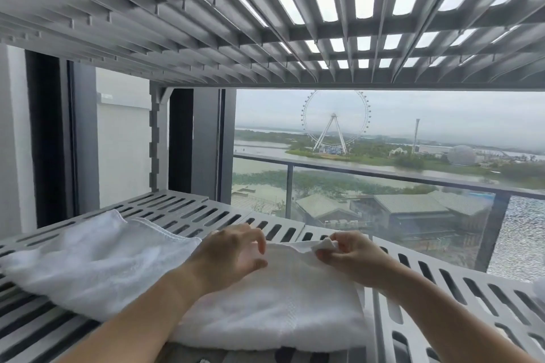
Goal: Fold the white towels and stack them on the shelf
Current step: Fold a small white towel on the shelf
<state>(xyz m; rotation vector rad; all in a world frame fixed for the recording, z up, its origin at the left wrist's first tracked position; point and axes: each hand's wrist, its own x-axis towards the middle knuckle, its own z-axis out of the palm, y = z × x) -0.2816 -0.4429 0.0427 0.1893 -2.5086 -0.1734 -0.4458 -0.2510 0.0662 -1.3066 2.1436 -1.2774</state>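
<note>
The white towels are borne by a slatted grey shelf, beneath an upper shelf of the same kind. A folded towel is spread under both hands; a looser towel is laid just left of the left hand. That hand is curved over the folded towel's far edge; a grip cannot be told. The far corner is pinched by the right hand.

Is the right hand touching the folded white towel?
Touching. The head view shows the right hand pinching a corner of the folded white towel.
</note>
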